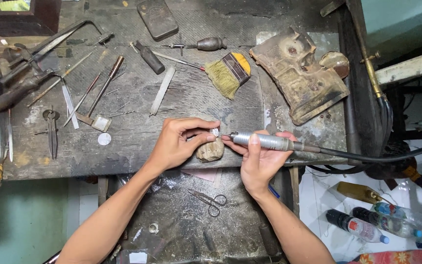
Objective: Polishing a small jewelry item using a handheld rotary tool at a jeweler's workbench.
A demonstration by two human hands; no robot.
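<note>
My left hand [179, 142] pinches a small silver ring-like piece [215, 132] between thumb and fingertips, resting it on a worn wooden bench peg [210, 151] at the bench's front edge. A metal rotary handpiece [264, 141] lies in my right hand [260, 161], gripped like a pen. Its thin bit touches the silver piece from the right. A black flexible shaft [367, 157] runs from the handpiece off to the right.
The scarred workbench [137, 137] carries files, a saw frame [35, 49], dividers [51, 129], a small hammer [101, 95], a yellow-handled brush [228, 73] and a rusty metal block [299, 73]. Scissors [210, 200] lie in the tray below. Plastic bottles [372, 225] lie on the floor at right.
</note>
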